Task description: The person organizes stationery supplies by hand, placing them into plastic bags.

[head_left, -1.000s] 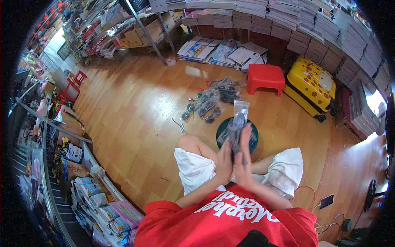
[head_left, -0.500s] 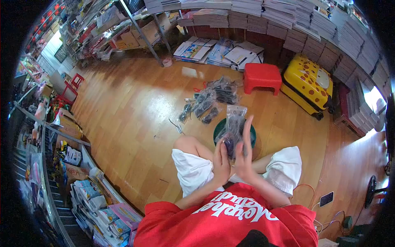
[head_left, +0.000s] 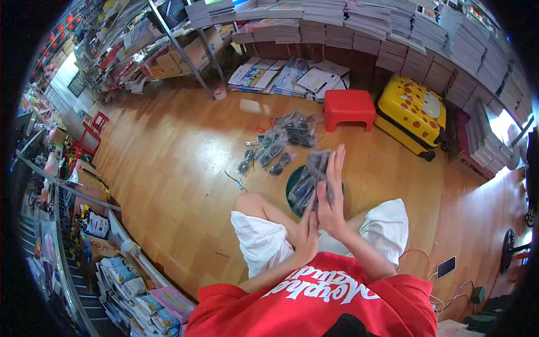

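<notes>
Between both palms, a crumpled clear plastic bag (head_left: 310,180) holds dark items.

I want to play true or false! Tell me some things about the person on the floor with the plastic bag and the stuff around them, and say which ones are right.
1. Both hands are on a clear plastic bag of dark things. True: the right hand lies flat against it and the left hand presses it lower down.
2. The stool by the book stacks is blue. False: it is red.
3. A yellow suitcase with brown spots stands right of the stool. True.
4. The pile of dark packets on the floor sits on top of the stool. False: it lies on the wooden floor, beside the stool.
5. A green round basin is under the held bag. True.
</notes>
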Action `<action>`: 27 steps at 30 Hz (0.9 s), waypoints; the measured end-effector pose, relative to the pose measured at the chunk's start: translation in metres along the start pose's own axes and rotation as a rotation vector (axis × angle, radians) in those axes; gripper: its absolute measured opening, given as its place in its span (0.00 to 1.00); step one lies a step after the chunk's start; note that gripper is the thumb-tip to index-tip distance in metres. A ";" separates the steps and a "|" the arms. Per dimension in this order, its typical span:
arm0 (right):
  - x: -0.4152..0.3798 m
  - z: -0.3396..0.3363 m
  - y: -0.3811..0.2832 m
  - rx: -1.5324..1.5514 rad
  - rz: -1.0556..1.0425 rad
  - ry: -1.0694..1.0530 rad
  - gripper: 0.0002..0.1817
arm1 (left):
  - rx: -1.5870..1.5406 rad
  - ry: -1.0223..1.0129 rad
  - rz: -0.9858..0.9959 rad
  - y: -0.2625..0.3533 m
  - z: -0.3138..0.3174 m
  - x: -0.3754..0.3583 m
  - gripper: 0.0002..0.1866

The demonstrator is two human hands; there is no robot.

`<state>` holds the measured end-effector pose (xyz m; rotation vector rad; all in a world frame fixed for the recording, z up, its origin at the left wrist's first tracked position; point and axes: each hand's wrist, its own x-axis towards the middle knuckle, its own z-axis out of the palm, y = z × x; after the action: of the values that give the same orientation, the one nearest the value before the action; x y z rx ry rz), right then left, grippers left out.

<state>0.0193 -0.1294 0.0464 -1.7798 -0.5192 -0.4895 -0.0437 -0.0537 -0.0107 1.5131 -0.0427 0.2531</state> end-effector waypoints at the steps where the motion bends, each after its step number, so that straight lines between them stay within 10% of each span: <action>1: 0.004 -0.001 0.000 -0.024 -0.024 -0.011 0.33 | -0.022 -0.004 -0.037 -0.017 -0.003 -0.004 0.25; 6: -0.046 0.003 -0.019 0.059 -0.014 -0.310 0.35 | -0.624 -0.021 0.075 -0.015 -0.006 0.005 0.26; 11: -0.005 -0.006 0.002 0.028 0.028 -0.075 0.35 | -0.001 -0.027 0.017 -0.003 0.002 -0.004 0.24; 20: -0.046 0.002 -0.019 0.029 0.029 -0.376 0.31 | -0.161 0.065 0.000 -0.031 -0.021 -0.001 0.23; 27: 0.020 -0.005 0.020 0.062 0.109 -0.013 0.32 | 0.024 -0.056 0.043 -0.003 -0.004 -0.002 0.22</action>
<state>0.0464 -0.1377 0.0433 -1.7425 -0.4395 -0.3828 -0.0460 -0.0499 -0.0148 1.5438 -0.1172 0.2460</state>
